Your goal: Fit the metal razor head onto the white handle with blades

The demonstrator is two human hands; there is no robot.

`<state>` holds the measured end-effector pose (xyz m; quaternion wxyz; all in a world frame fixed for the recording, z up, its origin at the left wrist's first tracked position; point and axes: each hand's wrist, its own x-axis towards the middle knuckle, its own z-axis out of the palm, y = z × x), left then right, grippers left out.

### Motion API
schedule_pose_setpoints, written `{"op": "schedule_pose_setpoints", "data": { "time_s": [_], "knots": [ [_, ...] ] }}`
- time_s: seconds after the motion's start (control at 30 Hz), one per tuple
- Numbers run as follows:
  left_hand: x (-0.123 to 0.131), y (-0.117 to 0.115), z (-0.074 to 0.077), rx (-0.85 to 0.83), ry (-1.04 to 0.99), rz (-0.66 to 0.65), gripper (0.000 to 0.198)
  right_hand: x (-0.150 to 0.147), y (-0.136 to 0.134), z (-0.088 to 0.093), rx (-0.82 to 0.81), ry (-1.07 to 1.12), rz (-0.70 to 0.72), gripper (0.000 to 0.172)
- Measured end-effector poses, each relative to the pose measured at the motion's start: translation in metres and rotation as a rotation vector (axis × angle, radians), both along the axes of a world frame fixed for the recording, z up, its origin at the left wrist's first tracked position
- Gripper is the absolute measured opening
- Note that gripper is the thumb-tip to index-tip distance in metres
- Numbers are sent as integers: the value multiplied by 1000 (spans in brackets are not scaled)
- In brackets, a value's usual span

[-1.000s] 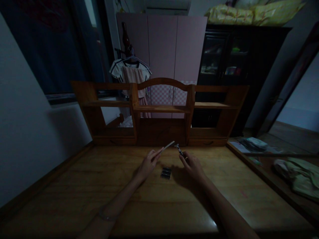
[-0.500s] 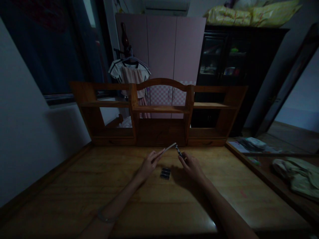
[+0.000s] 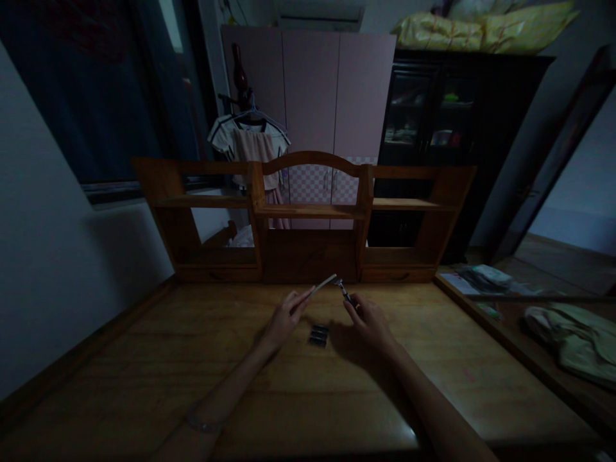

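My left hand (image 3: 287, 316) is closed around the lower end of a thin, pale stick (image 3: 323, 283), which slants up to the right. In my right hand (image 3: 368, 316) is a razor (image 3: 345, 292) with a dark and silver handle, its head pointing up and left. The razor's head is close to the stick's upper end; whether they touch I cannot tell. Between my hands, a small clear case with dark razor cartridges (image 3: 319, 335) lies on the wooden desk (image 3: 308, 398).
At the desk's back edge stands a wooden shelf unit (image 3: 308, 212) with small drawers. A wall (image 3: 86, 269) borders the left side. Beyond the right edge lie a pale cloth bag (image 3: 572, 343) and some plastic-wrapped items (image 3: 488, 277) on a lower surface.
The stick's upper end has shifted slightly left, and more of the razor's head now shows beside it. Both hands stay nearly in place, still holding their things.
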<state>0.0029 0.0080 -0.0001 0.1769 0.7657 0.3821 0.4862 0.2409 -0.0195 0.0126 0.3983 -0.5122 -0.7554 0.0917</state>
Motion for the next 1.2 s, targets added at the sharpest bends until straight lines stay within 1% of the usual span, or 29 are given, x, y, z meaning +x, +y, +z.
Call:
{"op": "schedule_pose_setpoints", "data": {
  "time_s": [0.2,0.7,0.87,1.0,1.1,1.2],
  "knots": [
    [0,0,0,-4,14,-34,38,-1,-1,1,-6,-2,18,30],
    [-1,1,-2,-25,-22,1,38,0,-2,3,7,21,7,30],
    [0,-1,0,-33,6,-36,39,0,-1,1,-9,3,22,30],
    [0,1,-1,-28,-5,-10,38,1,0,-1,2,-2,1,30],
    [0,2,-2,-30,-1,-2,38,0,1,-1,-5,10,19,30],
    [1,2,-3,-40,11,-22,38,0,-1,0,-15,19,53,30]
  ]
}}
